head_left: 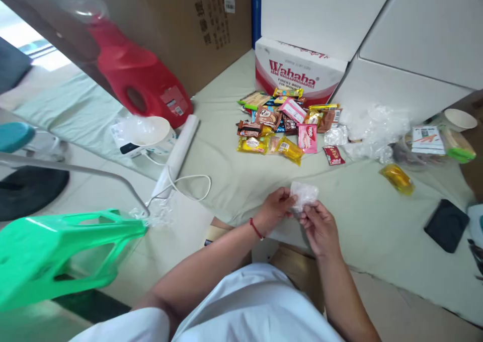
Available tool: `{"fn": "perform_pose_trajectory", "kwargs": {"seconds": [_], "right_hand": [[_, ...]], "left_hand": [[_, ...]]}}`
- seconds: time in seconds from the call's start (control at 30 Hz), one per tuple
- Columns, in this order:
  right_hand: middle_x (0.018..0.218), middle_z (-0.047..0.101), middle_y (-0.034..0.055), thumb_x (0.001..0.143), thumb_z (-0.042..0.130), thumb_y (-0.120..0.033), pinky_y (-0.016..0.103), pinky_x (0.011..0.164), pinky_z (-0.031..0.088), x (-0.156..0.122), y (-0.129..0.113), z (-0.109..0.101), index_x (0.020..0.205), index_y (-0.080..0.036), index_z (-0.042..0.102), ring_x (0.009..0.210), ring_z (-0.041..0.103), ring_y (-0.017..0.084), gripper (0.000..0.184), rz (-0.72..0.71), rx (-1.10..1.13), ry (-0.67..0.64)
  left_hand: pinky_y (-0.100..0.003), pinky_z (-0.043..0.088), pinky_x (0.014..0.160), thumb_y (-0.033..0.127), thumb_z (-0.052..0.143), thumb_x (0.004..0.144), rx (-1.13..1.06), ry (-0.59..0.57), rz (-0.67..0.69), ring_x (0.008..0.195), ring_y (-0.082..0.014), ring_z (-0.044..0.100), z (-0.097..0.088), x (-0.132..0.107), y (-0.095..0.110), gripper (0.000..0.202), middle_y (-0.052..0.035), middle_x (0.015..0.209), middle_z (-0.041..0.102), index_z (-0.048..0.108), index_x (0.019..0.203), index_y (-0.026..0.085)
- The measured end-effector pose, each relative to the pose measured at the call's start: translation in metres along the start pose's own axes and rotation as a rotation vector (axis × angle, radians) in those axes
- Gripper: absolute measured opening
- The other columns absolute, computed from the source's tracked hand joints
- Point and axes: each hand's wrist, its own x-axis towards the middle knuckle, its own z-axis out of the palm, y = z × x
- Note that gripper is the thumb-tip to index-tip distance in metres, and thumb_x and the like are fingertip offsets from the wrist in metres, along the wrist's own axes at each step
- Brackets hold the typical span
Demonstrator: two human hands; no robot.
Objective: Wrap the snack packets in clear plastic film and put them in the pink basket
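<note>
Head view, and from where I'm standing it's all about the two hands, held close together at the table's near edge, just in front of the person's body. The left hand (pixel 274 210) has its thumb and fingers pinching the left side of a small whitish bit of plastic (pixel 305 193), with the rest of the fingers curled in. Right hand (pixel 320 226) does pretty much the same from the lower right, thumb and fingertips on the bottom corner, fingers bent rather than spread. So neither one's wide open, and the plastic sits up between them, over the pale green cloth (pixel 354 221). Can't tell what's inside it, if anything, too blurry.

Arm-wise, the left forearm slants in from the lower left, red bracelet (pixel 256 229) on the wrist. The right one comes up steeper from the lower right, its hand tipped toward the left one.

Past the hands there's a heap of snacks (pixel 268 116) against the Wahaha box (pixel 298 70), with a red packet (pixel 334 155) at its right side. Crumpled clear wrap (pixel 381 128) lies right of that, then a yellow packet (pixel 397 179) nearer the edge.
</note>
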Motion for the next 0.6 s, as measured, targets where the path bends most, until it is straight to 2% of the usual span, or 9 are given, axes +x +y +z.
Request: {"fn": "perform_pose_trajectory", "kwargs": {"seconds": [0.1,0.2,0.23,0.27,0.33,0.4,0.43,0.5,0.6], "right_hand": [[0.067,0.056,-0.0048,0.058,0.098,-0.035,0.019,0.047,0.04,-0.005,0.006,-0.009,0.083,-0.022,0.07,0.055,0.046,0.007,0.04,0.083,0.092,0.045],[0.065,0.054,-0.0061,0.055,0.1,-0.031,0.017,0.043,0.033,-0.004,0.002,-0.018,0.083,-0.021,0.07,0.051,0.038,0.004,0.043,0.121,0.161,0.069],[0.065,0.053,-0.0064,0.054,0.1,-0.031,0.016,0.042,0.032,-0.003,0.0,-0.02,0.083,-0.021,0.069,0.05,0.036,0.004,0.044,0.122,0.178,0.073],[0.065,0.052,-0.0066,0.054,0.101,-0.032,0.015,0.042,0.031,-0.003,-0.002,-0.021,0.082,-0.02,0.068,0.05,0.035,0.003,0.044,0.121,0.19,0.075],[0.064,0.051,-0.0068,0.056,0.1,-0.035,0.014,0.04,0.028,-0.004,-0.006,-0.021,0.08,-0.019,0.066,0.049,0.033,0.003,0.044,0.114,0.193,0.073],[0.063,0.051,-0.0066,0.058,0.099,-0.038,0.013,0.039,0.024,-0.004,-0.01,-0.02,0.076,-0.019,0.063,0.047,0.031,0.002,0.045,0.111,0.163,0.048],[0.062,0.05,-0.0066,0.059,0.099,-0.04,0.014,0.039,0.023,-0.004,-0.011,-0.019,0.075,-0.019,0.062,0.047,0.029,0.002,0.045,0.116,0.141,0.028],[0.06,0.048,-0.007,0.059,0.098,-0.042,0.015,0.038,0.02,-0.005,-0.012,-0.015,0.074,-0.019,0.061,0.045,0.026,0.002,0.046,0.138,0.099,-0.022],[0.059,0.046,-0.0073,0.062,0.096,-0.047,0.016,0.04,0.023,-0.006,-0.01,-0.009,0.073,-0.02,0.06,0.047,0.027,0.004,0.046,0.129,0.068,-0.079]], "left_hand": [[-0.02,0.041,0.054,0.062,0.093,0.055,-0.088,0.027,-0.034,0.059,-0.0079,0.051,0.001,0.004,-0.011,0.06,0.0037,0.067,0.058,0.06,0.077,0.016],[-0.02,0.036,0.052,0.061,0.091,0.059,-0.12,0.0,-0.108,0.055,-0.0074,0.049,-0.006,0.0,-0.016,0.058,0.0043,0.063,0.055,0.058,0.077,0.017],[-0.021,0.036,0.052,0.061,0.089,0.062,-0.104,0.02,-0.088,0.055,-0.0079,0.049,-0.008,-0.003,-0.015,0.056,0.004,0.065,0.055,0.058,0.079,0.018],[-0.022,0.036,0.053,0.059,0.088,0.065,-0.07,0.06,-0.026,0.057,-0.0087,0.05,-0.01,-0.007,-0.012,0.053,0.0032,0.068,0.056,0.059,0.082,0.018],[-0.024,0.042,0.061,0.051,0.085,0.072,0.066,0.127,0.195,0.068,-0.0114,0.054,-0.013,-0.017,-0.005,0.042,0.0001,0.08,0.061,0.063,0.09,0.019],[-0.027,0.046,0.073,0.042,0.082,0.077,0.273,0.09,0.424,0.082,-0.0156,0.058,-0.013,-0.027,0.002,0.033,-0.0041,0.093,0.064,0.068,0.097,0.02],[-0.029,0.047,0.078,0.04,0.081,0.078,0.379,0.042,0.495,0.088,-0.0177,0.059,-0.013,-0.03,0.004,0.03,-0.0062,0.098,0.066,0.071,0.099,0.02],[-0.031,0.046,0.078,0.035,0.079,0.079,0.54,-0.025,0.531,0.088,-0.0196,0.059,-0.01,-0.032,0.004,0.026,-0.0074,0.097,0.066,0.074,0.1,0.021],[-0.029,0.041,0.068,0.028,0.07,0.083,0.605,-0.042,0.427,0.072,-0.0167,0.054,-0.004,-0.025,-0.007,0.009,-0.0035,0.079,0.063,0.074,0.085,0.021]]}}
